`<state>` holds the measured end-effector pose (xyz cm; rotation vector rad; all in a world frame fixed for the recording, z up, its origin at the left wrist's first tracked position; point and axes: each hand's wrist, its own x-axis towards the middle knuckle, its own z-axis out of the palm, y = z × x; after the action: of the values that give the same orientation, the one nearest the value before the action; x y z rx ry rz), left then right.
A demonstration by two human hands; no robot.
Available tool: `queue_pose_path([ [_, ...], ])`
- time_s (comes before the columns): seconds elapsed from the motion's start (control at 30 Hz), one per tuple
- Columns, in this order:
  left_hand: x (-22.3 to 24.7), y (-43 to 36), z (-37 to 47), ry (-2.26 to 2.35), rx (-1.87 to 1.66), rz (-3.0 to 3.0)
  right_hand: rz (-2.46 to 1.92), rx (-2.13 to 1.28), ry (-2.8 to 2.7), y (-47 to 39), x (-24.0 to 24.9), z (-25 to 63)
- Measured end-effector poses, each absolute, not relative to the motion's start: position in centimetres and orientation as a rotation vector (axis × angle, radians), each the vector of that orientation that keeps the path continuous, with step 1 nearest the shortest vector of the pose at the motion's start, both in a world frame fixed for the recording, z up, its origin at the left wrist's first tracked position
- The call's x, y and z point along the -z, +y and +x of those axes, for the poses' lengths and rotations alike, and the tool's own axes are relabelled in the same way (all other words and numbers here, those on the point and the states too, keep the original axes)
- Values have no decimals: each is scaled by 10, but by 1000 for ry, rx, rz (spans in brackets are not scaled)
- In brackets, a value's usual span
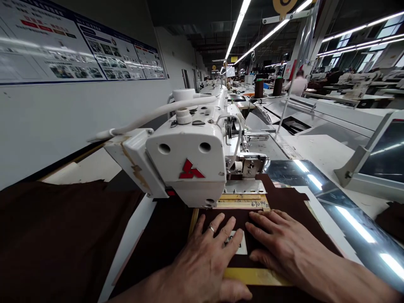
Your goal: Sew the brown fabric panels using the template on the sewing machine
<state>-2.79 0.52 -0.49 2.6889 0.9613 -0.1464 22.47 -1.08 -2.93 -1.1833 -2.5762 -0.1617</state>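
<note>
Dark brown fabric (238, 218) lies flat in front of a white sewing machine (186, 147) with a red three-diamond mark. My left hand (206, 256) rests on the fabric with its fingers spread, one wearing a ring. It partly covers a small white label (241, 245) with black print. To the right of the label, my right hand (280, 242) lies flat on the fabric, fingers stretched out. A yellow strip (255, 276) runs across the cloth between the wrists. Under the machine's metal plate (244, 187) shows a yellowish edge with handwriting. The needle is hidden.
More brown cloth (53, 235) is heaped at the left. A glossy dark panel (334, 210) and a screen (385, 155) stand at the right. Thread cones (259, 89) sit farther back. A thin upright pole (285, 105) rises behind the machine. Posters (78, 50) hang on the left wall.
</note>
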Motion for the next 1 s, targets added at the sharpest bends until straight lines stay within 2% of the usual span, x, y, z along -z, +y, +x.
queue_pose_path([
  [1.0,12,15,-79,916,13,2695,-1161,-94,-2657,4,19,170],
])
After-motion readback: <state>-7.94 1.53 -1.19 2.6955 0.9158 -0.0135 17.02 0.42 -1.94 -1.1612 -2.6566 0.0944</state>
